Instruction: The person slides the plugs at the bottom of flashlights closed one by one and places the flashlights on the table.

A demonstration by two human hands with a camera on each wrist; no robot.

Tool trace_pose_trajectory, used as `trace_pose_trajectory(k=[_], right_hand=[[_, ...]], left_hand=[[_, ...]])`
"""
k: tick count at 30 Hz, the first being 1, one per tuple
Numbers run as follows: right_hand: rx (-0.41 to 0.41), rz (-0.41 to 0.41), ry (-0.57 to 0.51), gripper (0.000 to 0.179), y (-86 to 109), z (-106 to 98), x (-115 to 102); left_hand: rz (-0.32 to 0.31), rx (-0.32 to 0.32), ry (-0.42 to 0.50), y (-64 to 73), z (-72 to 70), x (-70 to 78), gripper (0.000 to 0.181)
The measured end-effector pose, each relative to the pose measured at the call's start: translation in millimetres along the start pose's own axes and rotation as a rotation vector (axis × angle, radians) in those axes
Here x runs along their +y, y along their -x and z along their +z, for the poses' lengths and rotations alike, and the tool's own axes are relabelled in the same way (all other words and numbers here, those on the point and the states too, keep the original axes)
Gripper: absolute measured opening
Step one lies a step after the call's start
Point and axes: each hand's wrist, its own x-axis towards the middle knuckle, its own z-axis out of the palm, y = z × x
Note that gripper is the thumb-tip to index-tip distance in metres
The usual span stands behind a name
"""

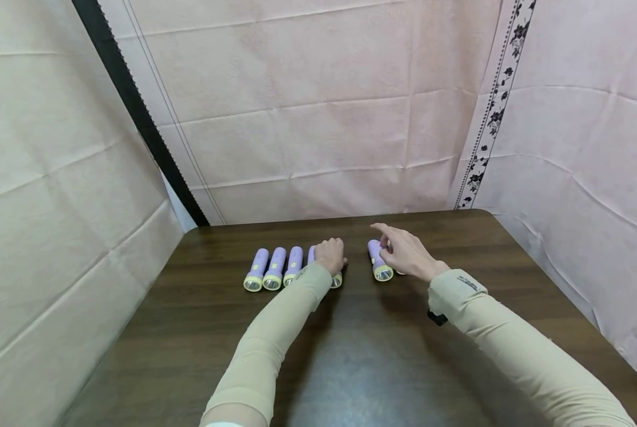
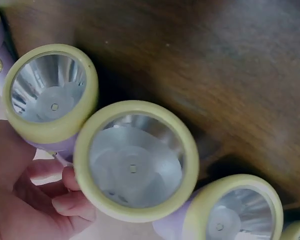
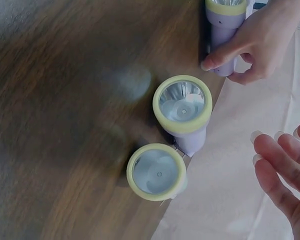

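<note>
Purple flashlights with pale yellow rims lie on the table, lenses toward me. My left hand (image 1: pixel 329 256) grips the rightmost flashlight (image 1: pixel 337 281) of the left row, its thumb along the barrel in the right wrist view. That flashlight (image 2: pixel 50 92) sits beside another flashlight (image 2: pixel 135 160) in the left wrist view. Over the right pair hovers my right hand (image 1: pixel 406 252), fingers loosely extended and apart from both. One flashlight (image 1: pixel 378 261) of this pair shows beside it; the other is mostly hidden by the hand but visible as the lower flashlight (image 3: pixel 156 172) in the right wrist view.
Several more flashlights, such as the leftmost flashlight (image 1: pixel 256 270), stand in the left row. The dark wooden table (image 1: pixel 361 362) stretches toward me. Pale cloth (image 1: pixel 308 142) hangs behind its far edge and along both sides.
</note>
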Motion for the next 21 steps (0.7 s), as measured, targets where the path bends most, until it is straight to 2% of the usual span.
trace_pose_trajectory(k=[5, 10, 12, 15, 18, 21], right_hand=[[0.007, 0.011, 0.005, 0.055, 4.5, -5.5, 7.4], [0.031, 0.018, 0.015, 0.051, 8.2, -10.7, 12.8], [0.038, 0.021, 0.019, 0.049, 9.5, -11.8, 14.5], [0.032, 0.027, 0.019, 0.048, 11.2, -12.2, 16.8], [0.022, 0.034, 0.018, 0.045, 12.5, -12.3, 18.7], [0.018, 0.038, 0.023, 0.041, 13.4, -12.2, 20.4]], left_hand=[[-0.018, -0.003, -0.003, 1.2, -5.6, 15.6, 0.045], [0.018, 0.086, -0.035, -2.2, -10.8, 40.2, 0.043], [0.033, 0.103, -0.002, -4.3, -12.4, 50.8, 0.042], [0.009, 0.058, 0.142, -6.9, -13.1, 65.3, 0.043], [-0.060, -0.032, 0.357, -8.5, -13.8, 76.7, 0.050], [-0.124, -0.083, 0.499, -9.5, -13.4, 84.9, 0.057]])
